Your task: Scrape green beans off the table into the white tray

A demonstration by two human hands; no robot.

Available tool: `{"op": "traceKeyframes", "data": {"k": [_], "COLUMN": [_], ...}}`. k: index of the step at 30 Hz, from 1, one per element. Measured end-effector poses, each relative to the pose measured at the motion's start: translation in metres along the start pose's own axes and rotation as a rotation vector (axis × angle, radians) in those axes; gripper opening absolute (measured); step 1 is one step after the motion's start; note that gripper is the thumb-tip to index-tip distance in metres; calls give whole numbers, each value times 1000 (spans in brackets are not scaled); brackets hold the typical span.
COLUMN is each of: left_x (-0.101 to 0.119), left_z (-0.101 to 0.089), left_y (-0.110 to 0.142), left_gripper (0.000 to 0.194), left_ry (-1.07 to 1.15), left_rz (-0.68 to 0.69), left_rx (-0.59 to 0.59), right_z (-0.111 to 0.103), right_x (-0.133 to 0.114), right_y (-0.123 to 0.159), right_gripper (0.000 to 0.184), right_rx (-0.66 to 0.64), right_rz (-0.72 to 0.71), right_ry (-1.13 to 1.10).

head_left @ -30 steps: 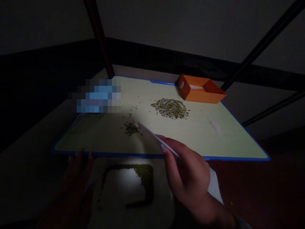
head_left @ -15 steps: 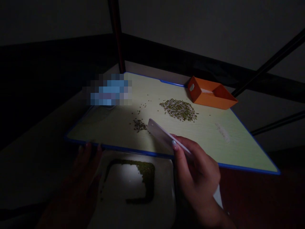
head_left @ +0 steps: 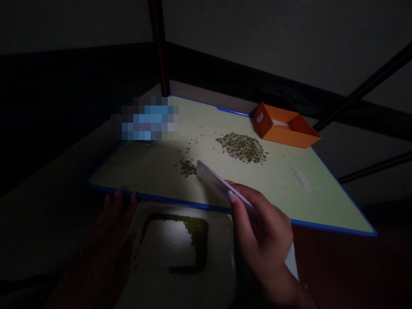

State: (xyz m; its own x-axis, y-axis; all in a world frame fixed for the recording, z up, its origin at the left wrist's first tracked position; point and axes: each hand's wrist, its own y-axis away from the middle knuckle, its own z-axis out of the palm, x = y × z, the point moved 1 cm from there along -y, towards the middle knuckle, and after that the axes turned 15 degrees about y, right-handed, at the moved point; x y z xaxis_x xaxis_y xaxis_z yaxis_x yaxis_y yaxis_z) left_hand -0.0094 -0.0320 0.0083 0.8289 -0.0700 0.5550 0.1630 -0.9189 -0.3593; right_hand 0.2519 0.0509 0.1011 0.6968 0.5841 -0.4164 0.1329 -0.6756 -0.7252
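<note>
My right hand [head_left: 265,229] is closed around a flat whitish plastic scraper [head_left: 215,182], thumb on its near face. The scraper's far end is at the right side of a small scatter of dark green grains [head_left: 188,168]. These lie on a pale board with a blue rim [head_left: 154,174]. A larger heap of green grains mixed with paler bits [head_left: 243,147] sits farther back. My left hand [head_left: 109,236], in deep shadow, has its fingers stretched out, fingertips at the board's front edge. Between my hands, below that edge, a white tray [head_left: 222,262] holds green grains along its inner sides.
An orange open box [head_left: 286,135] with something whitish inside stands at the board's back right corner. A thin streak of white grains [head_left: 301,178] lies to the right. At the back left is a blurred-out blue object [head_left: 149,122]. Dark bars and walls surround the board.
My right hand and the scraper have shifted slightly left, bringing the scraper's end closer over the small scatter of grains. My left hand stays at the board's front edge.
</note>
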Motion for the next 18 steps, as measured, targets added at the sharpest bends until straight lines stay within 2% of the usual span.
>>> {"op": "traceKeyframes", "data": {"k": [18], "left_x": [-5], "left_z": [2], "left_y": [4], "left_gripper": [62], "left_ry": [-8], "left_rz": [-56], "left_rx": [-43], "right_z": [-4], "right_x": [-4], "right_y": [0], "right_gripper": [29], "right_rx": [-52], "right_rz": [-40], "right_ry": [-30]}}
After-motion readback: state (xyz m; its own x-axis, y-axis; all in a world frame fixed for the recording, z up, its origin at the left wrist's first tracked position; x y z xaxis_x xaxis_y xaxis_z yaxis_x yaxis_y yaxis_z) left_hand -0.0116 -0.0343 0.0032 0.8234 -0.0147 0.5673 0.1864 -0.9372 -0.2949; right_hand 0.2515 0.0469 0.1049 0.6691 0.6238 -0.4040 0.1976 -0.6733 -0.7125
